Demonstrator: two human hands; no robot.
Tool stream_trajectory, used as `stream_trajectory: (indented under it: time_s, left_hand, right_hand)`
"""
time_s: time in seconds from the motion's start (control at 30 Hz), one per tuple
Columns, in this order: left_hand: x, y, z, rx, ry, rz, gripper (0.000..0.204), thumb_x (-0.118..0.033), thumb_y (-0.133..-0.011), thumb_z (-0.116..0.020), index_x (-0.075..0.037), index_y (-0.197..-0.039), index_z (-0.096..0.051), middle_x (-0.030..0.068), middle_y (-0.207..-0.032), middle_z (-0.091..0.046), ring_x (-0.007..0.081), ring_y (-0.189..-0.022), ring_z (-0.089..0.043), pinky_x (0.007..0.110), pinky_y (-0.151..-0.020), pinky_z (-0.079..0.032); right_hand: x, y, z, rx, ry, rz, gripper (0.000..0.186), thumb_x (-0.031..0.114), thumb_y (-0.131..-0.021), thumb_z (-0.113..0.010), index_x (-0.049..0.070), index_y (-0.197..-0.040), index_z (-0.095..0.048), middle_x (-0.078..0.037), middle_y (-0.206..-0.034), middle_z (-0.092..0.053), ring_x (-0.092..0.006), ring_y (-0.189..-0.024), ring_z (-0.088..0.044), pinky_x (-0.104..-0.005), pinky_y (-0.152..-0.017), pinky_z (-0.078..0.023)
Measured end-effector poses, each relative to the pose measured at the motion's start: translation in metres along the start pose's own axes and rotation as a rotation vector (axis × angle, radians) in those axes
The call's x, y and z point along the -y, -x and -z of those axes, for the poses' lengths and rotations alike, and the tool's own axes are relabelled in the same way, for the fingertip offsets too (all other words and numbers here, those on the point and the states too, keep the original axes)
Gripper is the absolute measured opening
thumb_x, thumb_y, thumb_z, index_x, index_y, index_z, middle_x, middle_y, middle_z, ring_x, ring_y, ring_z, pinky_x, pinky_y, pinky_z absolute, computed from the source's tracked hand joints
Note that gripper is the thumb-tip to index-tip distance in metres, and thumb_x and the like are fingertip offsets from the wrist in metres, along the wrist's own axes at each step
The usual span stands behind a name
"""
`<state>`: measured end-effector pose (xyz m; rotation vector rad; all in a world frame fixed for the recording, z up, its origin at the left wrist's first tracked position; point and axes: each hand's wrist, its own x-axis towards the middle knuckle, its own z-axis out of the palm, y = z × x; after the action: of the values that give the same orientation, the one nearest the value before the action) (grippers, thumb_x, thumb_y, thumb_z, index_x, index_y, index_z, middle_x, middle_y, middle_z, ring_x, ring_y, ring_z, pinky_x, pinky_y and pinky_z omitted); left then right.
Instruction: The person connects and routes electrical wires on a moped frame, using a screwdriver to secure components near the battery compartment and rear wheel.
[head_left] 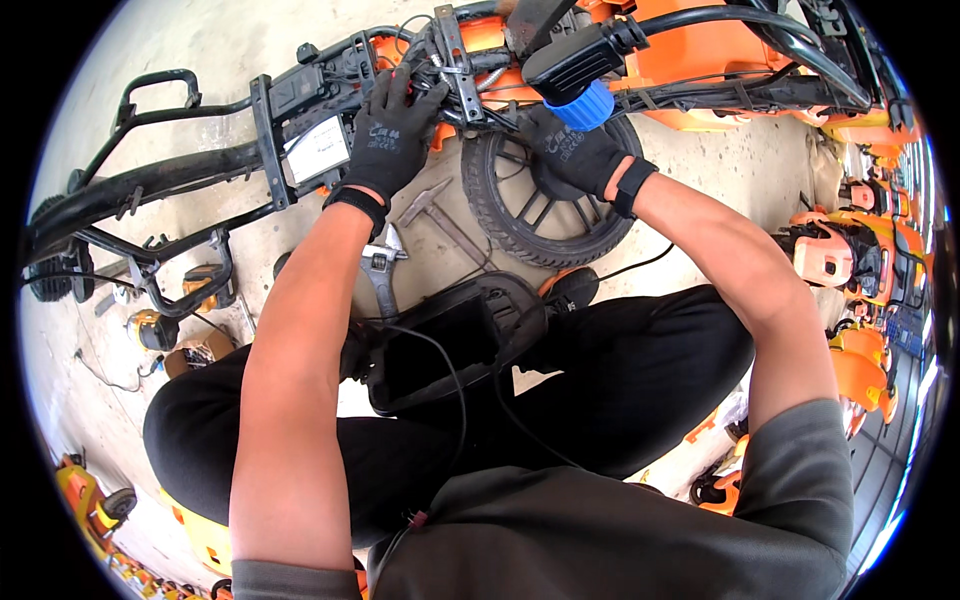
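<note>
My left hand (393, 140), in a black work glove, lies over the black frame (262, 140) of an orange two-wheeler. Its fingers are spread and touch the bundled cables (432, 72) beside a metal crossbar (455, 62). My right hand (572, 152), gloved alike, reaches to the frame's near side, above a spoked wheel (550, 215). A black handlebar grip with a blue end (582, 106) hangs over it, and its fingertips are hidden there. Below my left hand, a hammer (440, 215) and an adjustable wrench (380, 275) lie on the floor.
Between my legs sits a black plastic housing (450, 340) with a loose cable. Yellow power tools (152, 328) and an open cardboard box (198, 352) stand on the floor at left. More orange vehicles (850, 260) line the right side. A white label (318, 150) is on the frame.
</note>
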<state>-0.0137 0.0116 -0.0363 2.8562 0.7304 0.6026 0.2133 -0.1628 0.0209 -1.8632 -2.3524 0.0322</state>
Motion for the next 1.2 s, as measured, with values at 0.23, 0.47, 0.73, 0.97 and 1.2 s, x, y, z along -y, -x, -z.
stream_trajectory:
  time_s: [0.23, 0.47, 0.73, 0.97, 1.2]
  left_hand:
    - [0.003, -0.001, -0.008, -0.005, 0.038, -0.017, 0.050, -0.027, -0.092, -0.068, -0.034, -0.140, -0.057, 0.0201, -0.154, -0.039, 0.0472, -0.141, -0.039, 0.061, -0.103, -0.044]
    - [0.010, -0.001, -0.005, -0.017, 0.038, -0.063, 0.045, -0.027, -0.092, -0.068, -0.032, -0.136, -0.061, 0.0200, -0.154, -0.038, 0.0481, -0.137, -0.043, 0.058, -0.106, -0.044]
    - [-0.001, -0.004, -0.001, -0.032, 0.048, -0.021, 0.037, -0.021, -0.085, -0.073, -0.022, -0.122, -0.067, 0.0215, -0.151, -0.042, 0.0471, -0.138, -0.043, 0.055, -0.110, -0.043]
    - [0.006, 0.001, -0.008, -0.013, 0.090, -0.002, 0.051, -0.027, -0.091, -0.068, -0.038, -0.139, -0.057, 0.0174, -0.156, -0.036, 0.0458, -0.142, -0.037, 0.063, -0.104, -0.043]
    - [0.005, 0.004, -0.007, -0.014, 0.052, 0.017, 0.053, -0.026, -0.090, -0.069, -0.037, -0.140, -0.055, 0.0170, -0.157, -0.035, 0.0447, -0.143, -0.036, 0.061, -0.106, -0.042]
  right_hand:
    - [-0.005, 0.002, -0.001, -0.071, -0.178, -0.028, 0.021, 0.005, -0.080, -0.062, 0.004, -0.100, -0.065, -0.015, -0.092, -0.068, -0.0322, -0.086, -0.069, -0.0418, -0.073, -0.055]
    - [-0.007, -0.016, -0.002, 0.016, 0.208, -0.070, 0.022, 0.014, -0.081, -0.067, 0.005, -0.100, -0.070, -0.018, -0.109, -0.063, -0.0364, -0.103, -0.060, -0.0484, -0.077, -0.053]
    - [-0.031, -0.026, 0.001, 0.155, 0.003, -0.225, 0.031, 0.017, -0.081, -0.069, 0.007, -0.110, -0.067, -0.016, -0.097, -0.073, -0.0341, -0.094, -0.071, -0.0453, -0.084, -0.054]
    - [-0.016, -0.035, 0.009, 0.266, 0.011, -0.383, 0.031, 0.013, -0.081, -0.069, 0.005, -0.111, -0.068, -0.021, -0.100, -0.071, -0.0374, -0.097, -0.070, -0.0456, -0.083, -0.056]
    - [-0.008, -0.028, 0.021, 0.217, -0.066, -0.359, 0.036, 0.029, -0.086, -0.073, 0.011, -0.116, -0.067, -0.011, -0.096, -0.072, -0.0271, -0.092, -0.071, -0.0399, -0.077, -0.053]
